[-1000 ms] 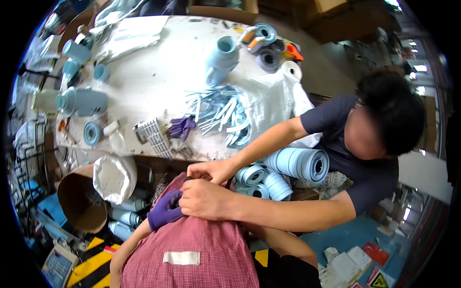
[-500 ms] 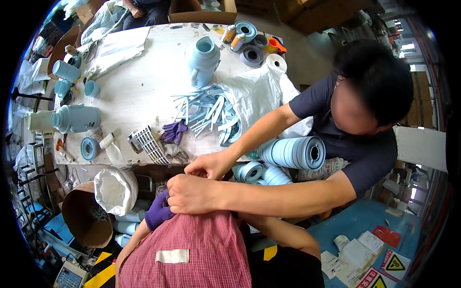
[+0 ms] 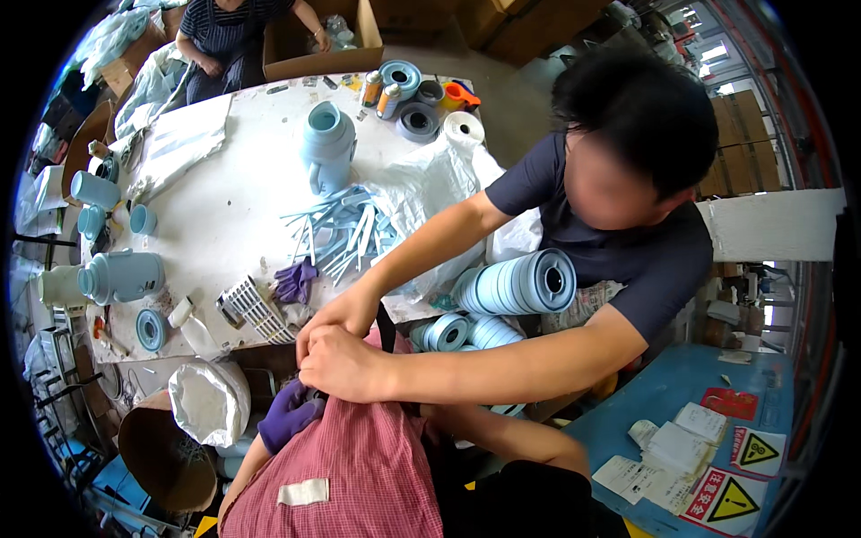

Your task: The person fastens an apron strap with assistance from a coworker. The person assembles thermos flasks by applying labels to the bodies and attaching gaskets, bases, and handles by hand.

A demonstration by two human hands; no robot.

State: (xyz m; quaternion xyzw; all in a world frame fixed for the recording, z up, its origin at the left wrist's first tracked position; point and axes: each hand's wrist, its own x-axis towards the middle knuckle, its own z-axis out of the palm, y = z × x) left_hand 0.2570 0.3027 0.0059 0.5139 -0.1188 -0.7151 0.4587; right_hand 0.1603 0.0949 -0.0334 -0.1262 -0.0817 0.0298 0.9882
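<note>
Left hand (image 3: 289, 414), in a purple glove, low and near, pressed to the top edge of the red checked apron (image 3: 359, 471) with the fingers curled onto the cloth; cannot tell whether actually gripping it. Right hand out of sight, only its bare forearm running in from the lower right and passing under a co-worker's arm, so no telling how it is held. Just above the gloved hand, the co-worker's two bare hands (image 3: 341, 354) bunched together, one over the other, closed at the apron's upper edge where a black strap (image 3: 386, 326) rises between them. Co-worker in a dark blue T-shirt (image 3: 655, 260) to the right, leaning in with both arms stretched left. A small white patch (image 3: 302, 491) on the apron, near the bottom edge. Beyond the hands, a white worktop (image 3: 224, 224) carrying a loose pile of pale blue strips (image 3: 345, 229), an upright pale blue jug (image 3: 327, 148) farther off, a spare purple glove (image 3: 294, 280) beside a white slotted part (image 3: 256, 309), and another pale blue jug lying on its side (image 3: 121, 276) at the left. Fat rolls of pale blue tape (image 3: 520, 282) stacked off the worktop's right end, under the co-worker's arms. Brown cardboard drum (image 3: 166, 462) with a white bag (image 3: 211, 403) at the near left. Another person's striped top (image 3: 229, 27) at the far side.
</note>
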